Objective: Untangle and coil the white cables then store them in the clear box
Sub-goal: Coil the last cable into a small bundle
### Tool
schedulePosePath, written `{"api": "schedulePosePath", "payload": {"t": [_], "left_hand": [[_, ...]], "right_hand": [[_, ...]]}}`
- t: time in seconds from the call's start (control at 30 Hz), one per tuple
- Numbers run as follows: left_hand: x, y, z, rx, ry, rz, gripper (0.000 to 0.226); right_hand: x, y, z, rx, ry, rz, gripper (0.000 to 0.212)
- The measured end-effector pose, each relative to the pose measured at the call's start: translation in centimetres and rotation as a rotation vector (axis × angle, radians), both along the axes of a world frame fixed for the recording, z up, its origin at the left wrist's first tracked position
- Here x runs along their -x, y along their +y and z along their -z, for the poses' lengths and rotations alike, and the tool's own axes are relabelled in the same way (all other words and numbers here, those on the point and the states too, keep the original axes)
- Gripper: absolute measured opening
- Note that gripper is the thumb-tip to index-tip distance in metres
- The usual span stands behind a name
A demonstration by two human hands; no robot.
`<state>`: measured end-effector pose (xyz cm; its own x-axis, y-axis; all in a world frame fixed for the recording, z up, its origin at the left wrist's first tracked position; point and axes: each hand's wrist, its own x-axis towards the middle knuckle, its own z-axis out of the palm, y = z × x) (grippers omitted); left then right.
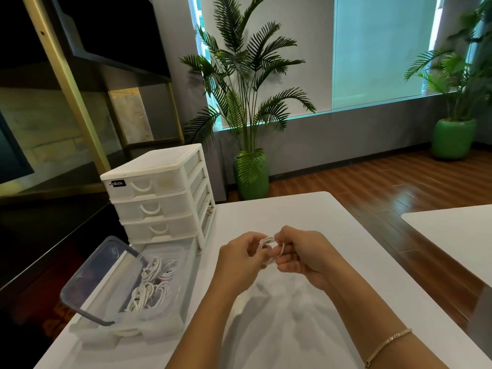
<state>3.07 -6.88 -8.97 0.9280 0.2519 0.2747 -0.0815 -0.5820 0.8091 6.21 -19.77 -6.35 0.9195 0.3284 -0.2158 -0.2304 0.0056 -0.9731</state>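
Probably an office lounge: white tables (279,214), potted palms (247,102), drawer unit (159,193).

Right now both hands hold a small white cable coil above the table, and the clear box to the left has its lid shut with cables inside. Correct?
Not quite. In the head view the clear box is open, its lid propped up. Both the left hand and right hand do hold the white cable coil.
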Motion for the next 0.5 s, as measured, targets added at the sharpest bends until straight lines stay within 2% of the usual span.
{"api": "schedulePosePath", "payload": {"t": [0.07,0.13,0.3,0.4,0.5], "left_hand": [[0.15,0.09,-0.16,0.144,0.105,0.051,0.017],[0.23,0.12,-0.19,0.160,0.117,0.028,0.017],[0.07,0.28,-0.13,-0.013,0.040,-0.133,0.011],[-0.02,0.26,-0.19,-0.125,-0.025,-0.183,0.012],[-0.07,0.42,-0.07,-0.172,-0.042,-0.206,0.010]], "right_hand": [[-0.07,-0.07,-0.03,0.010,-0.018,-0.005,0.021],[-0.06,-0.10,-0.08,0.045,-0.054,-0.010,0.023],[0.21,-0.04,-0.05,0.176,-0.090,-0.046,0.030],[0.31,0.00,-0.14,0.163,-0.034,-0.080,0.023],[0.27,-0.16,-0.30,0.162,0.005,-0.087,0.024]]}}
